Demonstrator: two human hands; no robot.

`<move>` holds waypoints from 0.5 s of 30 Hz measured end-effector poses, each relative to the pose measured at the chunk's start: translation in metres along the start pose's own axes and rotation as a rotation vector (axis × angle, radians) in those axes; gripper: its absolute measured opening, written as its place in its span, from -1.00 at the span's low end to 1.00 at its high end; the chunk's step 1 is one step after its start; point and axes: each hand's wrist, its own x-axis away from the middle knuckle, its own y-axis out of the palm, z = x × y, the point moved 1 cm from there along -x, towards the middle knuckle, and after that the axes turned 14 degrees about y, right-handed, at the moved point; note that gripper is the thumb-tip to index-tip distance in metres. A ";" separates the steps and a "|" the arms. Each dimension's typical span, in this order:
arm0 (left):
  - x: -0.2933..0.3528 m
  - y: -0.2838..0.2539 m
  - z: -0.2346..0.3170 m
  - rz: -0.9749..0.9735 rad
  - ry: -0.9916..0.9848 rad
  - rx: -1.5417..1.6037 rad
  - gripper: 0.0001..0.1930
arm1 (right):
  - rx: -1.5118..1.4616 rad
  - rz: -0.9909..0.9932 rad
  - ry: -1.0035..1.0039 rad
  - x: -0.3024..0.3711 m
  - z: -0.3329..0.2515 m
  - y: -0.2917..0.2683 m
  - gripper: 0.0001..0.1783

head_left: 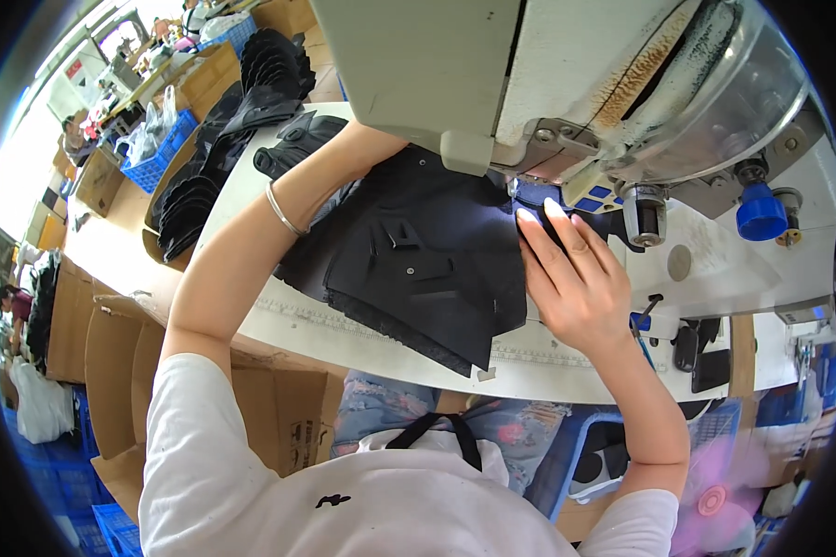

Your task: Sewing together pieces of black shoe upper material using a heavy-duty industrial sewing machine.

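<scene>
A black moulded panel (409, 265) with raised details and a rough lower edge lies on the white machine table (279, 306). Above it stands the pale head of an industrial sewing machine (409, 74). My right hand (576, 283) lies flat on the panel's right edge, fingers stretched toward the lit stitching area, where a dark blue strip (536, 193) shows. My left hand (376, 148) reaches across the panel's far side, its fingers hidden behind the machine head. A bracelet (283, 209) circles the left wrist.
Stacked black pieces (186, 209) stand at the far left. A cardboard box (283, 418) sits below the table's front edge. On the right are a blue knob (760, 215), a black phone-like object (711, 371) and a pink fan (712, 501). A blue bin (567, 464) stands near my lap.
</scene>
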 end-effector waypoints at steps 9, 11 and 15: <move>-0.010 0.004 -0.005 -0.028 0.081 -0.101 -0.78 | -0.034 0.004 0.016 -0.002 0.000 -0.003 -0.82; -0.011 0.005 -0.005 -0.034 0.092 -0.116 -0.79 | -0.033 0.007 0.010 -0.002 0.001 -0.003 -0.82; -0.013 0.005 -0.004 -0.041 0.122 -0.145 -0.79 | -0.037 -0.010 0.020 -0.001 0.001 -0.003 -0.81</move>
